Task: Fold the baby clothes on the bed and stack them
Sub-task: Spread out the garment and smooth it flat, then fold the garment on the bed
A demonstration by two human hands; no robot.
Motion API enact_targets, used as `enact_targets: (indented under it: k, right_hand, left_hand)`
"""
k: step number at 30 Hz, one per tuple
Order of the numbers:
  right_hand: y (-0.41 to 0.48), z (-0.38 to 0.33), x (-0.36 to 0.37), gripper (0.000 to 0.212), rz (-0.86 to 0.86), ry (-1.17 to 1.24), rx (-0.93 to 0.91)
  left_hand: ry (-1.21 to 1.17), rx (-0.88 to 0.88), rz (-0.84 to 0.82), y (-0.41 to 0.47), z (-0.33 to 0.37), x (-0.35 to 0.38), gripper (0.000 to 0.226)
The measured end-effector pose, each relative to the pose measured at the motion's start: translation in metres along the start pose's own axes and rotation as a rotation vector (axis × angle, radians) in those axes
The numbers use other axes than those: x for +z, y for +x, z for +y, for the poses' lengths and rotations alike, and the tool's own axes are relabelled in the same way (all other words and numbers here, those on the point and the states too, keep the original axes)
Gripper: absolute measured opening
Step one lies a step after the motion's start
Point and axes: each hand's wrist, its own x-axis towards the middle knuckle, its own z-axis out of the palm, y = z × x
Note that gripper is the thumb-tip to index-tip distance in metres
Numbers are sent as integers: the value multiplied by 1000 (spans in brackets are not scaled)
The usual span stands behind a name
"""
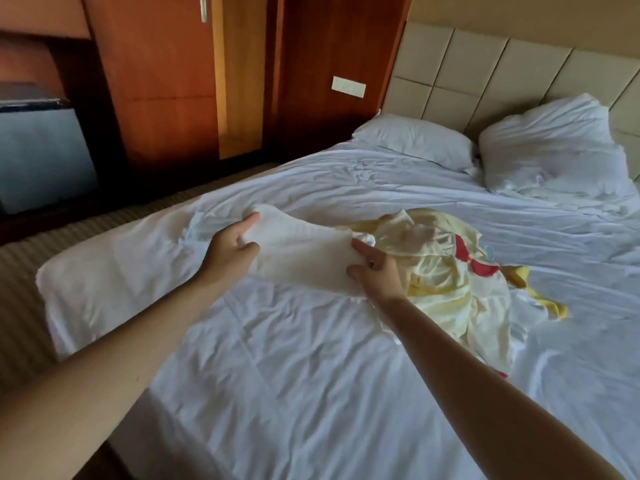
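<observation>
Baby clothes (446, 282) in a soft, pale yellow heap on the bed (277, 375), near the middle. All crumpled, not folded. Red shapes (483, 268) printed on the heap. A brighter yellow bit (550, 304) poking out on the heap's far right, flat on the sheet.

One white piece (304, 252) apart from the heap, stretched out between both hands over the sheet, toward the left side of the bed. Blurry, so no telling what kind of clothing.

Left hand (230, 247) on the left end of the white piece. Fingers curled, thumb on top, pinching the cloth.

Right hand (375, 271) on the right end, just beside the yellow heap. Thumb and first finger pinching the edge, other fingers bent. Both bare arms stretched out long over the bed.

White sheet full of wrinkles.

Two white pillows at the top of the bed, close together: a flat pillow (415, 142) on the left, a puffy pillow (554, 147) on the right. Behind them, a padded headboard (502, 67) made of pale squares.

Left of the bed, a tall wooden wardrobe (162, 81), reddish brown, with a silver handle (204, 8) near the top. A small white switch plate (348, 87) on the wood by the headboard. Striped carpet (20, 278) on the floor beside the bed. A dark boxy thing (41, 161) far left, too dim to tell what.
</observation>
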Motion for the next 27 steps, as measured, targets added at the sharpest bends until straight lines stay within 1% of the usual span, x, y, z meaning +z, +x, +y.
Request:
enact_targets:
  k: [4, 6, 12, 16, 21, 23, 25, 27]
  right_hand:
    - [69, -4, 66, 61, -48, -20, -30]
    - [107, -1, 103, 61, -72, -28, -33]
    - [182, 14, 180, 61, -123, -41, -29]
    - [215, 33, 215, 61, -127, -77, -21]
    - [235, 67, 240, 64, -101, -161, 25]
    - [233, 74, 239, 64, -81, -212, 27]
    - [230, 78, 237, 63, -92, -323, 21]
    - [228, 77, 234, 62, -110, -428, -4]
  left_hand:
    - [22, -23, 81, 69, -39, -27, 63]
    - [29, -39, 103, 104, -62, -40, 63]
    - [39, -76, 146, 181, -130, -63, 62]
    - [49, -102, 175, 212, -165, -64, 60]
    - [104, -133, 118, 223, -200, -53, 62]
    - [217, -135, 88, 219, -203, -49, 65]
    - [442, -101, 112, 216, -205, -46, 55]
    - [591, -88, 119, 214, -199, -42, 50]
